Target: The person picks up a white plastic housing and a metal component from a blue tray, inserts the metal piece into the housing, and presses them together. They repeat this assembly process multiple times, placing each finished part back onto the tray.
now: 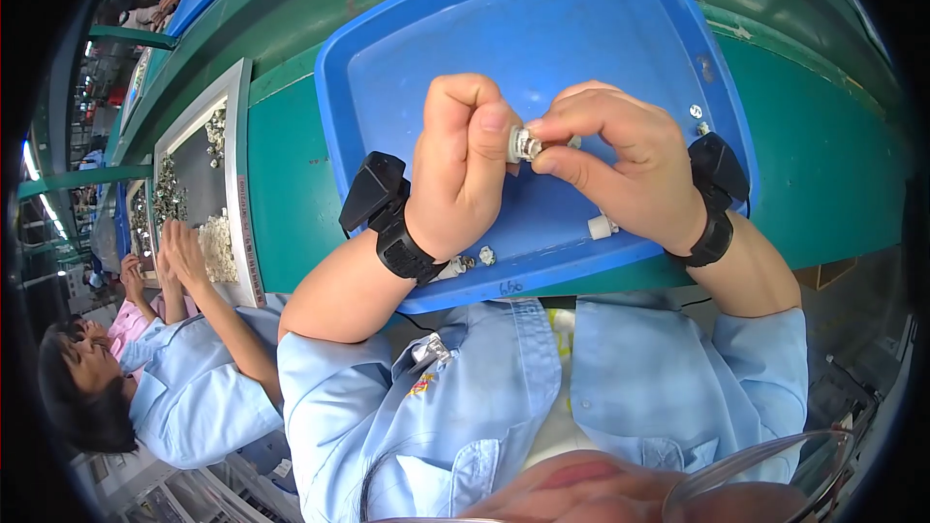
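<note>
Above the blue tray, my left hand is closed around a small white cylindrical fitting with a metal end. The thumb and index finger of my right hand pinch at that metal end, so both hands meet on the one piece. A small whitish bit also shows beside the right fingers; I cannot tell whether it is a separate part. Below the right hand, a white cylindrical piece lies in the tray. Small white and metal parts rest near my left wrist.
A few tiny parts lie at the tray's right side. The tray stands on a green bench. To the left, a metal-framed tray holds piles of small parts, with a co-worker's hand raised beside it. More people sit farther off.
</note>
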Available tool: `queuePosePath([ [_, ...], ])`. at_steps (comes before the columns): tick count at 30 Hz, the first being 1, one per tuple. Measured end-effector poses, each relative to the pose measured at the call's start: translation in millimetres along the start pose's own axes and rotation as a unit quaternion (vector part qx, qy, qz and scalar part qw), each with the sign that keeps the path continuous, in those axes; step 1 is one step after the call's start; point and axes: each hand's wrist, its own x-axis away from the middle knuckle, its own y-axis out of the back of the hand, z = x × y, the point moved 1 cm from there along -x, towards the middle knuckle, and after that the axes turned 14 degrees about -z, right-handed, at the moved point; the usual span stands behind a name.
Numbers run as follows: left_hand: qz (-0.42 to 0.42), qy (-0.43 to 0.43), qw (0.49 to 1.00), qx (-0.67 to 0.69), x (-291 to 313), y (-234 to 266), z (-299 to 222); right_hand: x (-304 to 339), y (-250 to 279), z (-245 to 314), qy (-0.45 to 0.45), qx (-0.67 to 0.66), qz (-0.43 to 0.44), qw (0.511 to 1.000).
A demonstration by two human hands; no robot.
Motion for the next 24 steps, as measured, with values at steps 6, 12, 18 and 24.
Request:
queuePosePath([
  [6, 0.031, 0.004, 0.998, 0.05, 1, 2, 2, -1, 5, -9, -0.074, -0.086, 0.072, 0.991],
  [12, 0.099, -0.021, 0.995, 0.016, 3, 6, 2, -6, 9, -7, -0.237, -0.195, 0.125, 0.944],
  [18, 0.132, -0.038, 0.991, -0.002, 2, 8, 4, -7, 12, -10, -0.165, -0.148, 0.162, 0.962],
  [24, 0.089, 0.058, 0.993, 0.051, -1, 2, 1, -5, 8, -5, -0.248, -0.176, 0.13, 0.944],
])
